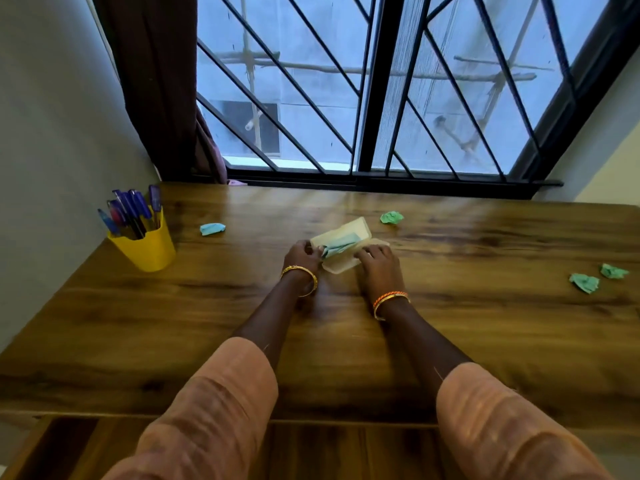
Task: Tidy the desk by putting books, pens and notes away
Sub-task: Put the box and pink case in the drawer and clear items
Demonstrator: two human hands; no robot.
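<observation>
Your two sleeves [214, 403] are closest to the camera, pinkish-brown w/ soft folds, reaching out over the wood desk [485, 323]. Below the desk edge you can see an open drawer [62, 445], dark inside.

Your left hand [302, 255] and right hand [379, 263] sit near each other in the middle of the desk, one on each side of a small box [341, 249]. It's pale, see-through plastic, long and flat, w/ its lid [346, 230] tipped up at the back. A blue-green note [337, 245] lies inside, bent and creased. Your left fingers pinch the near end of that note. Your right hand rests on the box's right end, fingers curled down on it; can't tell if it really grips. Gold bangles on both wrists, plus an orange band on the right.

More notes lie loose, all scrunched up: a blue one [212, 229] at back left, a green one [391, 217] just behind the box, and 2 green ones [584, 282] [613, 271] far right, close together.

A yellow cup [149, 247] stands at the left edge, tilted a bit, full of blue and purple pens [133, 211], caps up.
</observation>
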